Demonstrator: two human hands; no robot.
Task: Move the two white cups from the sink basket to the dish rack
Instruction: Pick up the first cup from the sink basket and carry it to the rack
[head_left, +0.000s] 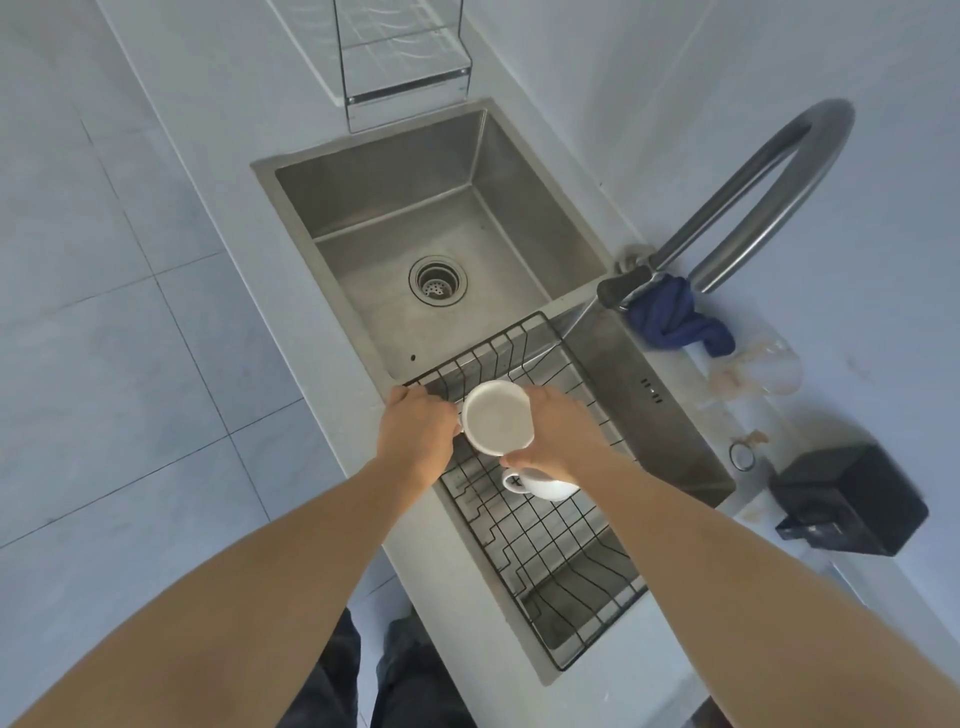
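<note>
Hiding most of the second white ceramic cup (543, 487), the right hand (558, 434) closes over it inside the black wire sink basket (540, 535); only its handle and lower side show. The left hand (415, 434) grips the first round white cup (496, 415) beside it, held above the basket, its inside bare.

Upper white cup (497, 415): raised above the black wire sink basket (545, 525), opening facing up. Lower white cup (545, 486): in the basket, handle pointing left, partly hidden.
</note>
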